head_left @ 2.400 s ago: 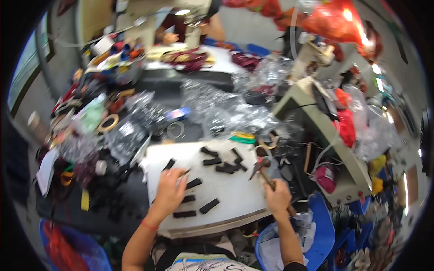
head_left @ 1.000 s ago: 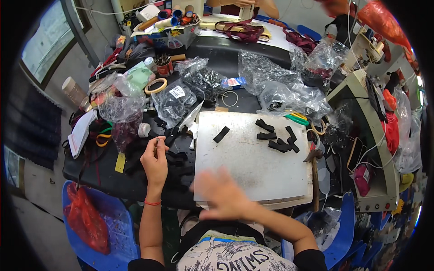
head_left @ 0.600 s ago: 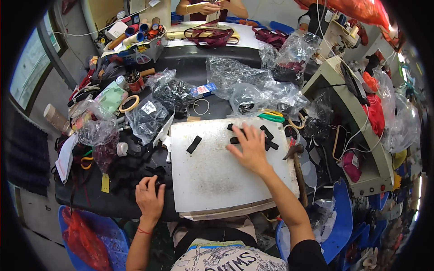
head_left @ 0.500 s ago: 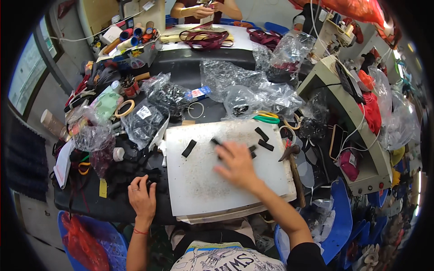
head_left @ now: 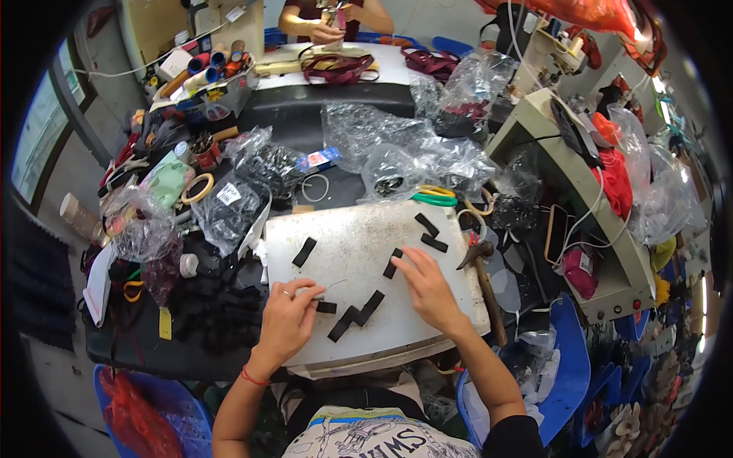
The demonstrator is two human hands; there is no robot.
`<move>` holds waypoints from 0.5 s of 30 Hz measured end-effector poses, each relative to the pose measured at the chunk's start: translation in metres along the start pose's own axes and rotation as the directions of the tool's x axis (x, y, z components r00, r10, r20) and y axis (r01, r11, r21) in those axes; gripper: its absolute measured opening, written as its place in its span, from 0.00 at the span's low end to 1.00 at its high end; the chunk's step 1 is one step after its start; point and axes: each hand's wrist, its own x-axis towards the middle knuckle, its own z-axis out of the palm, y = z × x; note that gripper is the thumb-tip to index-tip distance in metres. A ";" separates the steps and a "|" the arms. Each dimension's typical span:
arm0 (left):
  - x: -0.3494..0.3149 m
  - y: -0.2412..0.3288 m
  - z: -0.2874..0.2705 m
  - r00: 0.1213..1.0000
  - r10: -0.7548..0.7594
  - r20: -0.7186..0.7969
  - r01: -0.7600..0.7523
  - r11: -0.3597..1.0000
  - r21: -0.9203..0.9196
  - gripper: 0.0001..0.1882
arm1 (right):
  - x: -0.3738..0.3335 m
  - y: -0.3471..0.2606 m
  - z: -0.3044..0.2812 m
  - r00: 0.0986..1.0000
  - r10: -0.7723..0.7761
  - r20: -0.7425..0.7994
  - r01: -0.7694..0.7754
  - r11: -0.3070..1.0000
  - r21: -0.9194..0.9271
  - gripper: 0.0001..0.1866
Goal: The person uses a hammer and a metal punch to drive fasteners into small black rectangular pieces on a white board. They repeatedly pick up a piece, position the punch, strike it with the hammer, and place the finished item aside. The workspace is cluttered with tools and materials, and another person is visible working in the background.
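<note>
My left hand (head_left: 288,319) is at the left edge of the white board (head_left: 343,237). Its thumb and fingers are pinched together, and a short black fabric strip (head_left: 327,308) sticks out from under the thumb. My right hand (head_left: 434,294) lies over the board with fingers stretched out, the fingertips touching another black strip (head_left: 392,264). Between the hands, two strips (head_left: 357,315) lie slantwise end to end. One more strip (head_left: 304,252) lies at the upper left of the board, and a pair (head_left: 429,232) at the upper right.
A dark pile of black pieces (head_left: 210,313) lies left of the board. Beyond it are clear plastic bags (head_left: 382,137) and green and yellow rings (head_left: 435,197). A hammer (head_left: 482,263) rests by the right edge. Blue bins (head_left: 565,374) stand below. Across the table, another person's hands (head_left: 328,32) work.
My left hand has come from the table onto the board's edge. My right hand has moved slightly right and down. Several strips now lie nearer me on the board.
</note>
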 end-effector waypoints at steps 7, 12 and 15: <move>-0.034 0.041 -0.005 0.988 -0.152 -0.007 0.151 0.987 -0.053 0.09 | -0.012 -0.051 -0.003 0.989 -0.095 0.111 0.067 0.970 0.235 0.21; -0.048 0.035 0.017 0.988 -0.154 0.030 0.155 0.987 -0.034 0.11 | -0.021 -0.050 0.015 0.990 -0.064 0.129 0.031 0.968 0.247 0.20; -0.058 0.012 -0.011 0.979 -0.101 0.178 0.114 0.991 -0.065 0.12 | -0.032 -0.056 0.010 0.987 -0.077 0.139 0.038 0.964 0.264 0.19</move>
